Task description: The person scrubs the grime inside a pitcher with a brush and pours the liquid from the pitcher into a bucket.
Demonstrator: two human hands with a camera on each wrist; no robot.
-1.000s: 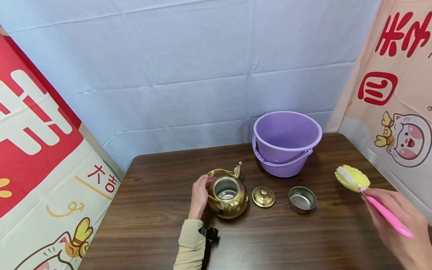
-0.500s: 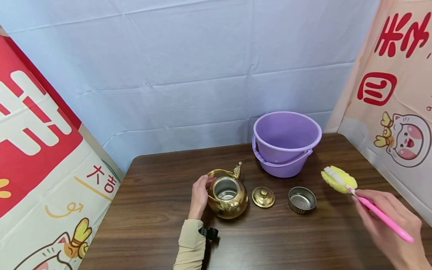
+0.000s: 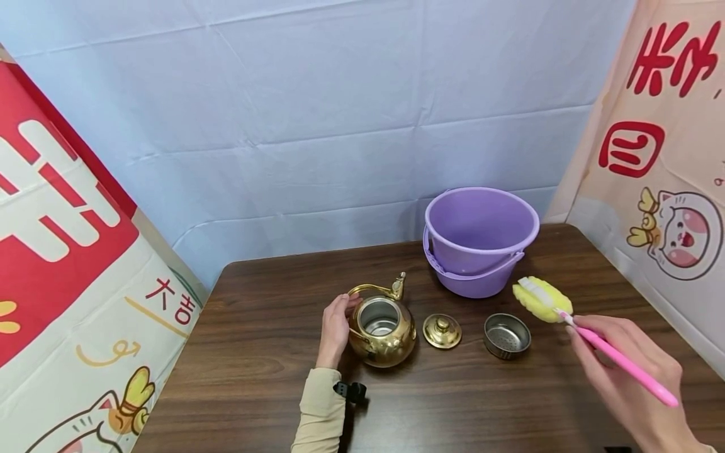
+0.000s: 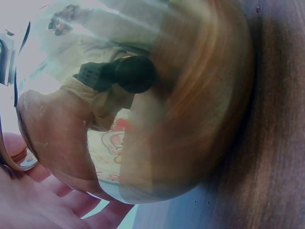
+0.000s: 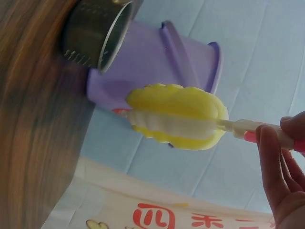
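Note:
My left hand (image 3: 337, 324) grips the left side of a gold teapot (image 3: 391, 346) by its handle and body; the pot stands upright on the table without its lid, showing a steel interior. In the left wrist view the thumb lies at the handle (image 4: 16, 164) and the fingers rest against the shiny body. My right hand (image 3: 631, 371) holds a sponge brush (image 3: 629, 371) by its pink handle, thumb and fingers pinching it. Its yellow sponge head (image 5: 176, 114) is in the air, near the steel strainer (image 3: 507, 336). The gold lid (image 3: 442, 331) lies between teapot and strainer.
A purple bucket (image 3: 481, 264) with its handle hanging down stands at the back right of the brown wooden table (image 3: 255, 377). A pale blue cloth (image 3: 311, 126) hangs behind, and printed cloths (image 3: 657, 207) border both sides.
My right hand has carried the sponge brush leftward, so the sponge head is closer to the strainer. The left hand and teapot have stayed in place.

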